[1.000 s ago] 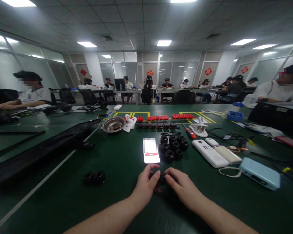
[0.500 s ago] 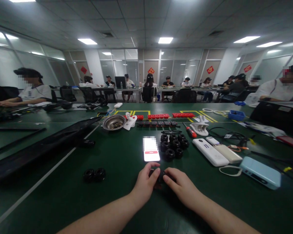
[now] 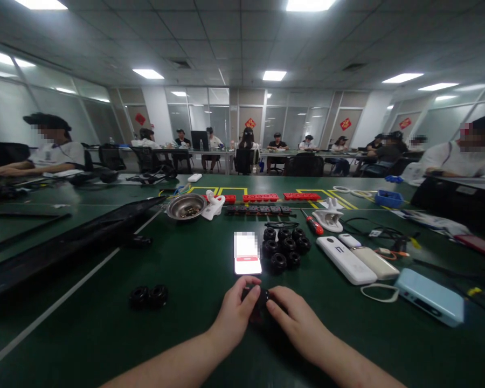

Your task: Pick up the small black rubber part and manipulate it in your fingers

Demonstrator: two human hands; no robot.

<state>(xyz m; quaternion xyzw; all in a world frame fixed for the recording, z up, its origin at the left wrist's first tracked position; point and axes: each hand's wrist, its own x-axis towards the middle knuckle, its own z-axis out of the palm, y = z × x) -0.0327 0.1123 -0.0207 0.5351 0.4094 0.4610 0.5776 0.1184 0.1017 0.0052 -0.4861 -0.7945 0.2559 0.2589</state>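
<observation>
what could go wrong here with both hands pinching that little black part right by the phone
The small black part is pinched between the left hand and right hand and mostly hidden, so it could slip and roll across the table. The lit phone and the cluster of black rings lie just ahead, so a jerk forward might knock them.

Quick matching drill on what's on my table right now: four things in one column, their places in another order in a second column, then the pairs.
Things:
1. lit phone
2. metal bowl
3. pair of black rings
4. light blue box

Places:
A. far right of the green table, past the white and beige bars
B. just beyond the left hand and right hand, left of the cluster of black rings
C. alone on the table, left of the hands
D. far side, beside a white clip, left of the red strips

Pairs: 1-B, 2-D, 3-C, 4-A
</observation>
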